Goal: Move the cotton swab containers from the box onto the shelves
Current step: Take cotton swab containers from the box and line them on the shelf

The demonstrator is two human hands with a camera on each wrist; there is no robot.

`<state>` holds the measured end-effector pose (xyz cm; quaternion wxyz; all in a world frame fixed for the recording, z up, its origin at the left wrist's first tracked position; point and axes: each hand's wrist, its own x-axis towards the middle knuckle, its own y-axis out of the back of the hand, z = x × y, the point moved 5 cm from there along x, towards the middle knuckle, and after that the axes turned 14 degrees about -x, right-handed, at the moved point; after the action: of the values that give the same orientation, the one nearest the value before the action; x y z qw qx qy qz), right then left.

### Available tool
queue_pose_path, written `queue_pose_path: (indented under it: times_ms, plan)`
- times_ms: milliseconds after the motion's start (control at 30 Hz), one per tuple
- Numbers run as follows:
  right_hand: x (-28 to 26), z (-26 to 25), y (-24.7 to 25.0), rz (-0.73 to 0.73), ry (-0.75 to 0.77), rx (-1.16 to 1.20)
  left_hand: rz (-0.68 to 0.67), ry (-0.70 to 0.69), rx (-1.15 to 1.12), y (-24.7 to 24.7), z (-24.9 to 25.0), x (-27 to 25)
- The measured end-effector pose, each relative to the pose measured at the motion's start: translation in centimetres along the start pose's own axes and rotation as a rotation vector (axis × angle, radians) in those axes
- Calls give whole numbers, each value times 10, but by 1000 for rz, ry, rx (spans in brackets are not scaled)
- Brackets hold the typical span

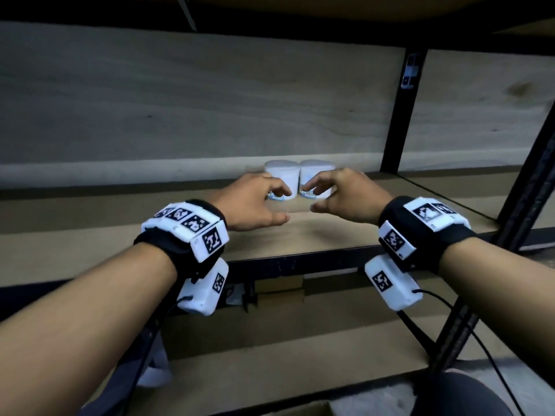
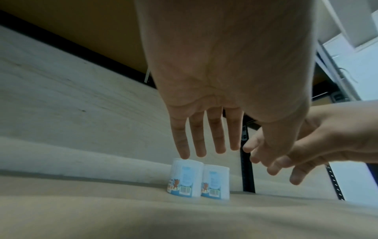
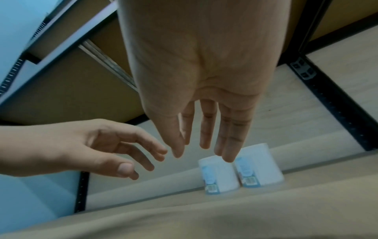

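At the back of the shelf [image 1: 345,232] two cotton swab containers [image 1: 299,179] were found standing upright, side by side, with left hand [image 1: 255,202] and right hand [image 1: 345,196] held slack and empty just before them; the box could not be clearly made out, so remaining stock was undetermined.

Both forearms are extended forward; the left hand [image 1: 255,202] and right hand [image 1: 342,198] are held empty, fingers loosely spread, thumbs nearly meeting.

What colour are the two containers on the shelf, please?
White cylindrical containers with blue label bands; left wrist view.
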<state>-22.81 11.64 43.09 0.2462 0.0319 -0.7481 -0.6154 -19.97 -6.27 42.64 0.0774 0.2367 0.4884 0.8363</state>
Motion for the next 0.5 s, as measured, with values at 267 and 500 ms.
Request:
queue_pose_path:
  times_ms: [267, 500]
  plan:
    - [-52, -33, -18, -26, 101, 110, 29, -72, -92, -20, 5, -75]
    - [-100, -57, -66, -133, 143, 222, -17, -84, -184, -57, -9, -136]
